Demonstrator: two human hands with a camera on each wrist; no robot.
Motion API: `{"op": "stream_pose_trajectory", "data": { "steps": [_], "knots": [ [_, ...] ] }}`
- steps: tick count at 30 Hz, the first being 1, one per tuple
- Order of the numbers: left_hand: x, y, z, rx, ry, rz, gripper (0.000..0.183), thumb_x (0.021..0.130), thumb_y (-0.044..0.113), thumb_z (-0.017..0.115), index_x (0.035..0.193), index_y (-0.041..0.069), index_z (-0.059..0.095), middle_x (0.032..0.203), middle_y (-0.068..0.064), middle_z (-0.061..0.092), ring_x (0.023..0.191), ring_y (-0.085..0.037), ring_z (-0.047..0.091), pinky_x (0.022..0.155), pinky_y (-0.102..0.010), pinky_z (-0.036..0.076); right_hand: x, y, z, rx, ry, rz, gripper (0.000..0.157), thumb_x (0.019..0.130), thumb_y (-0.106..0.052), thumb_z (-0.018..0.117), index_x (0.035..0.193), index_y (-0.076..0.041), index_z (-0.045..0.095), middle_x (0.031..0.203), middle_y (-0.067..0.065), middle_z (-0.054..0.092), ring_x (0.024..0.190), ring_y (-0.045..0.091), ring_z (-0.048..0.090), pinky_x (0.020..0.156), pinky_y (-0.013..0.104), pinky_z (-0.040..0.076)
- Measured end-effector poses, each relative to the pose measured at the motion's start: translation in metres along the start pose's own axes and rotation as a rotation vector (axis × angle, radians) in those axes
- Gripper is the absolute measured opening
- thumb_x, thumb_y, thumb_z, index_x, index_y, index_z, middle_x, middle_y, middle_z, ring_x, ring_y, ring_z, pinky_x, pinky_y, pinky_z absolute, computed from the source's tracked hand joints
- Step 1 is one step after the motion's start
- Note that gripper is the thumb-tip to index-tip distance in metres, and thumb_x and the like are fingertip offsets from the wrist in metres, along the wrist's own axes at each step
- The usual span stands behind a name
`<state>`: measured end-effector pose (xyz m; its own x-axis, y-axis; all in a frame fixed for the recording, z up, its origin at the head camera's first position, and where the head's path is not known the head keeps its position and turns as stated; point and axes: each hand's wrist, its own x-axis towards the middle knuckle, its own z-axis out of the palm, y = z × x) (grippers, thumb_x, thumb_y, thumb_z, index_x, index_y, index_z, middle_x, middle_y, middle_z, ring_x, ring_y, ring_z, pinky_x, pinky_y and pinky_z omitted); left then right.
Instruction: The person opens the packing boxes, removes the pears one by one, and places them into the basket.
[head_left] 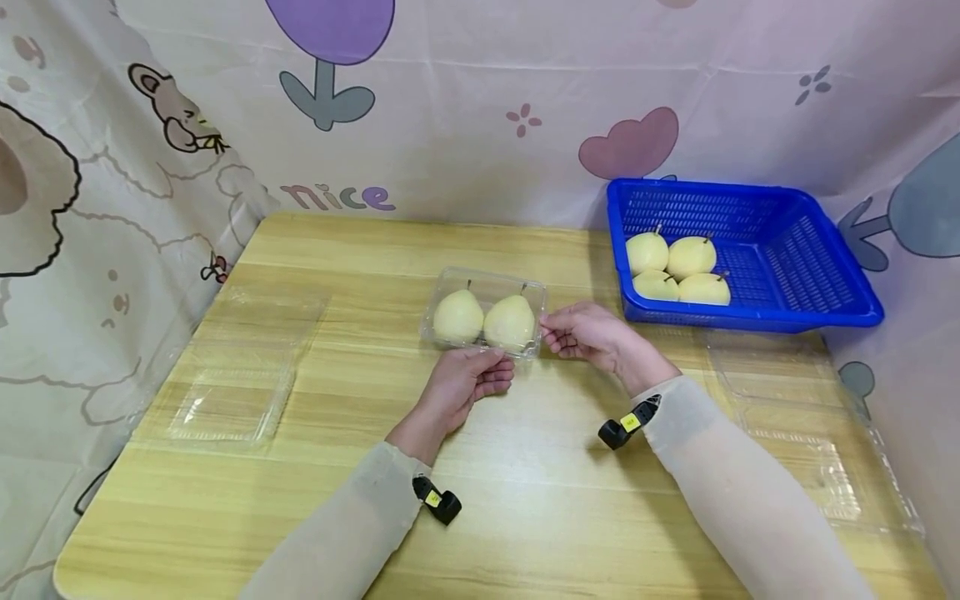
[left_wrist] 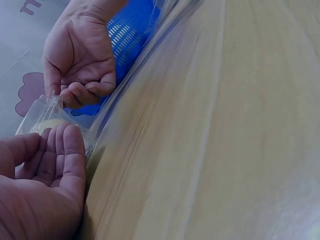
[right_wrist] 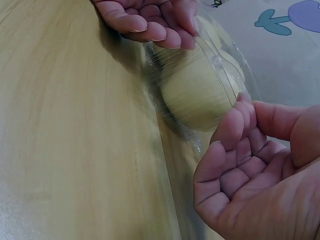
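A clear plastic clamshell box [head_left: 483,285] with its lid down holds two pale yellow pears [head_left: 458,317], side by side with stems pointing away. My left hand [head_left: 459,385] pinches the box's front edge between thumb and fingers. At the box's right side, my right hand [head_left: 592,337] pinches the rim with thumb and index finger, the other fingers curled underneath. Through the clear wall in the right wrist view, a pear [right_wrist: 200,90] shows between the two hands. In the left wrist view the left fingers hide most of the box [left_wrist: 42,112].
A blue plastic basket [head_left: 750,315] with several pears [head_left: 692,257] in its left part stands at the back right. An opened clear clamshell box [head_left: 225,400] lies on the left of the wooden table [head_left: 525,517]. Another clear one [head_left: 802,450] is at the right edge, below the basket.
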<state>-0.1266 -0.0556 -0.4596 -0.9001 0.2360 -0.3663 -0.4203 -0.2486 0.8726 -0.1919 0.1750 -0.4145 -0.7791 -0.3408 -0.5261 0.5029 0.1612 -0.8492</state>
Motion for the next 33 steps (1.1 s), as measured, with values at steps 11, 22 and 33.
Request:
{"op": "stream_pose_trajectory", "data": {
  "steps": [11,22,33],
  "knots": [
    [0.0003,-0.0017,0.0035,0.041,0.008,0.027,0.027,0.105,0.008,0.063,0.117,-0.016,0.071,0.088,-0.006,0.077,0.08,-0.013,0.074,0.077,-0.025,0.064,-0.0014,0.0001,0.0006,0.045,0.021,0.004,0.023,0.107,-0.014,0.059,0.089,-0.009,0.071,0.076,-0.001,0.069,0.068,0.01,0.063,0.068,0.022,0.055],
    [-0.0005,-0.0013,0.0014,0.026,0.021,0.015,0.027,0.105,0.006,0.062,0.118,-0.017,0.07,0.086,-0.005,0.076,0.079,-0.013,0.074,0.076,-0.025,0.064,-0.0037,-0.0002,-0.0047,0.019,-0.041,-0.004,0.018,0.108,-0.015,0.059,0.103,-0.004,0.072,0.083,0.002,0.074,0.077,0.015,0.071,0.077,0.028,0.061],
    [-0.0011,-0.0011,0.0025,0.033,0.012,0.011,0.028,0.105,0.006,0.062,0.117,-0.018,0.069,0.086,-0.007,0.076,0.078,-0.014,0.074,0.076,-0.026,0.065,-0.005,0.0006,-0.0068,0.058,-0.058,0.012,0.027,0.109,-0.014,0.057,0.091,-0.009,0.077,0.078,0.003,0.076,0.069,0.014,0.073,0.072,0.027,0.063]
  ]
}}
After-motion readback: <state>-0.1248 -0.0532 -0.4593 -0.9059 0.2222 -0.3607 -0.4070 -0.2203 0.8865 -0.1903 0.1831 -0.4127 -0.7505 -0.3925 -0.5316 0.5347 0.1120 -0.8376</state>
